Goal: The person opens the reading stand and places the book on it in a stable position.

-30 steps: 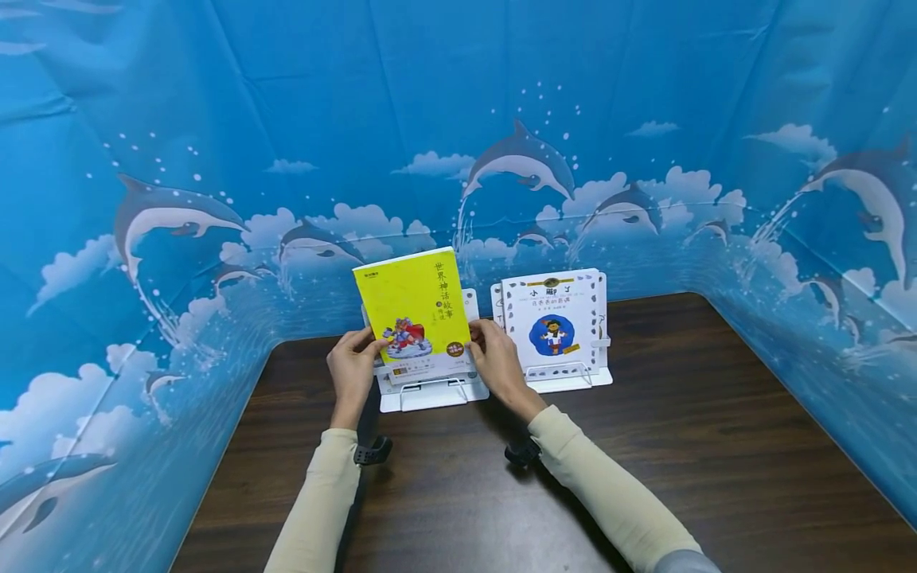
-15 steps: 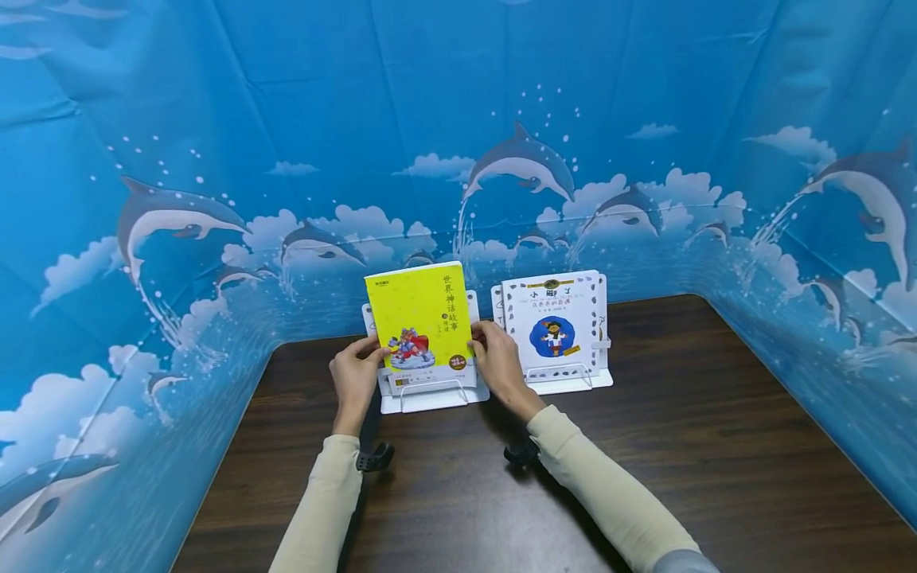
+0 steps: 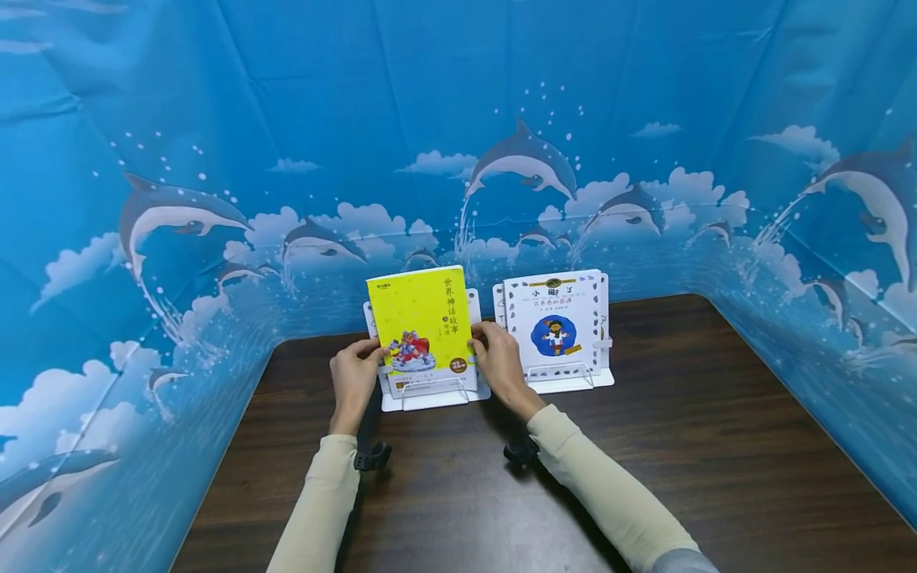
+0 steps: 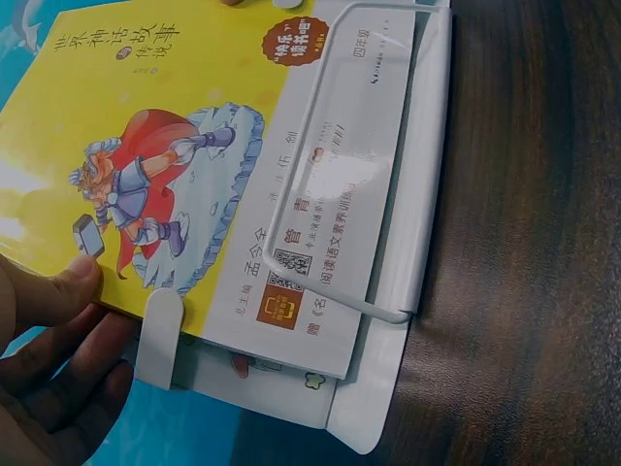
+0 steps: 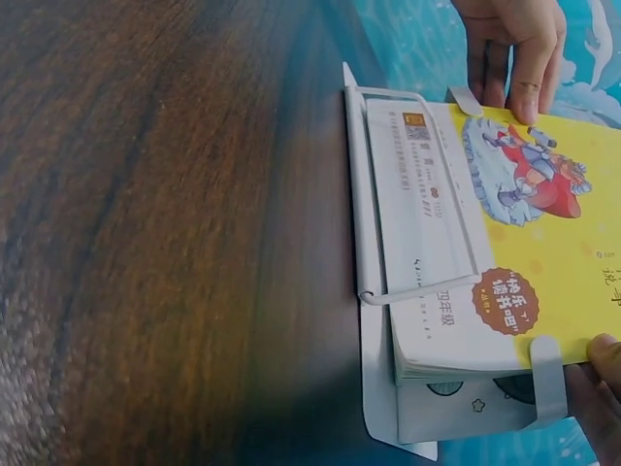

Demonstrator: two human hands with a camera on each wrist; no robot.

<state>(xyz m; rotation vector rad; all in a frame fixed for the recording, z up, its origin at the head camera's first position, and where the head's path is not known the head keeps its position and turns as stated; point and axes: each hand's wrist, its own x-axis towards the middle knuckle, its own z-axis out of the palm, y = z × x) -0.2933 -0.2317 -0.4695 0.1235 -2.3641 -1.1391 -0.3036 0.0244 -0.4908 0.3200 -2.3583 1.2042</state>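
A yellow book with a white lower band stands on a white book stand, leaning back. Across its lower cover runs the stand's wire holder. My left hand pinches the book's left edge, thumb on the cover beside the printed figure; a white side clip sits close by. On the opposite edge my right hand pinches the book, its thumb on the cover near another side clip in the right wrist view. The fingertips behind the book are hidden.
To the right, a second white stand holds a white book with a blue round picture. The dark wooden table extends in front. A blue dolphin-print cloth surrounds the back and sides.
Both hands have lowered the yellow book. Its bottom has gone from above the wire holder to behind it, and the book has straightened slightly. The white book has stayed put.
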